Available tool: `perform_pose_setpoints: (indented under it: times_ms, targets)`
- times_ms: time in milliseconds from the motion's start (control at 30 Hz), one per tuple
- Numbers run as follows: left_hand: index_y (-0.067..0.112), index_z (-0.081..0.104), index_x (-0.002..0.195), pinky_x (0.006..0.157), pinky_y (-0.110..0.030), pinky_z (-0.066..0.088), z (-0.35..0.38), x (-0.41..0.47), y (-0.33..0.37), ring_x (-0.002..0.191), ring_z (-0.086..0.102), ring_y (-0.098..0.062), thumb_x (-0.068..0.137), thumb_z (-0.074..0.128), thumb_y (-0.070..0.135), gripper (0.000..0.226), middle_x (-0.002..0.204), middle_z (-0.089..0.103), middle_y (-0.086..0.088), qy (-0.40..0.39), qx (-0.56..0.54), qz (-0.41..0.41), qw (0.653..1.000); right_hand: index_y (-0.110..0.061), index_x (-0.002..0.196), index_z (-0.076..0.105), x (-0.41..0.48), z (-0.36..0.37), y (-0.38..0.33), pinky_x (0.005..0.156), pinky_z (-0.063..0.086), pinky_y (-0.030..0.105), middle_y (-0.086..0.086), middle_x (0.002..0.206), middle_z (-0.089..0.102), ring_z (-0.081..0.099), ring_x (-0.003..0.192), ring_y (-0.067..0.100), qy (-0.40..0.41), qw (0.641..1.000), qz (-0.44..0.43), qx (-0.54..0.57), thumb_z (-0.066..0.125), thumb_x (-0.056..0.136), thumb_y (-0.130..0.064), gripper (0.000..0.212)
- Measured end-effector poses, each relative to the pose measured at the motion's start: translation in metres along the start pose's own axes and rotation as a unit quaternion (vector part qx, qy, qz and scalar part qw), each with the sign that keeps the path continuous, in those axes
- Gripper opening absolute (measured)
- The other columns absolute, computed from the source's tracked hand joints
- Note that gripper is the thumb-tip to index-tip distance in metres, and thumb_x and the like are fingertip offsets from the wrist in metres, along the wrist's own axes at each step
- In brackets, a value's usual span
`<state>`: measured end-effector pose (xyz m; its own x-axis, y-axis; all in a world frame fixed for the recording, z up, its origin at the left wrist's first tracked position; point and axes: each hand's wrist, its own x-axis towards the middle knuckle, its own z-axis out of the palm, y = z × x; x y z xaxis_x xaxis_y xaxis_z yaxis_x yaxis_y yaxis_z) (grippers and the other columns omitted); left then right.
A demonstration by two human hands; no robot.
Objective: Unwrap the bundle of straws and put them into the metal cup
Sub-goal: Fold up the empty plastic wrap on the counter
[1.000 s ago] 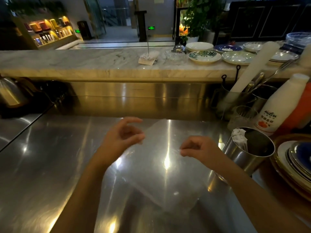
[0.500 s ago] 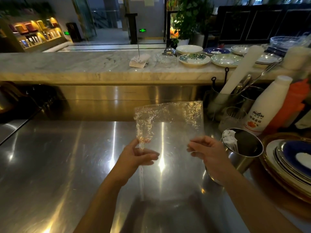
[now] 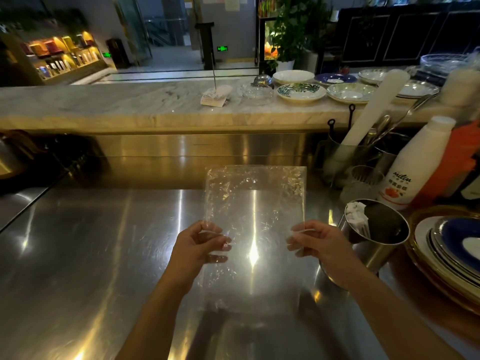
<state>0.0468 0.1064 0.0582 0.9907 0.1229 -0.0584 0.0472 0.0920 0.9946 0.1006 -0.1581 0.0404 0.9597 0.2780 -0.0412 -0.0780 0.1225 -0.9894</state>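
A clear, crinkled plastic wrapper (image 3: 253, 209) is held flat and upright above the steel counter. My left hand (image 3: 200, 246) pinches its left edge and my right hand (image 3: 320, 245) pinches its right edge. To the right of my right hand the metal cup (image 3: 376, 253) stands on the counter. White paper-wrapped straws (image 3: 358, 216) lean inside it against the left wall.
The steel counter (image 3: 91, 255) spreads out to the left. A stack of plates (image 3: 452, 253) sits at the right edge. Behind the cup stand a white bottle (image 3: 415, 165), a glass (image 3: 363, 180) and a utensil holder (image 3: 345, 157). A marble ledge (image 3: 130, 105) carries several plates.
The wrapper has been lifted off the counter and spread out flat between both hands. Its crumpled top left corner has straightened.
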Motion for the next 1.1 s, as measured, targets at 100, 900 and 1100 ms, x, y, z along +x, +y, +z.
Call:
perform_pose_setpoints:
  times_ms: [100, 900, 1100]
  targets:
    - [0.010, 0.063, 0.082, 0.057, -0.033, 0.058, 0.002, 0.001, 0.000, 0.072, 0.071, -0.029, 0.076, 0.067, 0.000, 0.012, 0.078, 0.074, -0.012, 0.024, -0.011, 0.010, 1.000, -0.014, 0.084, 0.070, -0.001, 0.002, 0.000, 0.056, 0.055, 0.026, 0.014, 0.078, 0.074, 0.070, 0.071, 0.028, -0.044, 0.999, 0.018, -0.018, 0.072, 0.064, -0.018, 0.021]
    - [0.006, 0.063, 0.046, 0.056, -0.032, 0.058, -0.012, -0.007, -0.009, 0.074, 0.072, -0.030, 0.070, 0.035, -0.031, 0.052, 0.079, 0.075, -0.012, -0.010, 0.032, -0.026, 0.999, -0.006, 0.053, 0.065, -0.014, -0.005, 0.006, 0.046, 0.054, 0.028, 0.010, 0.069, 0.072, 0.070, 0.069, 0.025, -0.076, 0.992, 0.089, 0.045, 0.036, 0.077, 0.011, 0.042]
    - [0.011, 0.068, 0.074, 0.077, -0.041, 0.054, -0.020, -0.004, -0.022, 0.095, 0.066, -0.028, 0.080, 0.049, -0.015, 0.033, 0.099, 0.072, -0.004, 0.004, 0.154, -0.094, 0.984, -0.012, 0.071, 0.064, -0.012, -0.001, 0.005, 0.047, 0.053, 0.031, 0.013, 0.075, 0.066, 0.066, 0.062, 0.023, -0.019, 0.992, 0.067, -0.105, 0.059, 0.080, 0.000, 0.015]
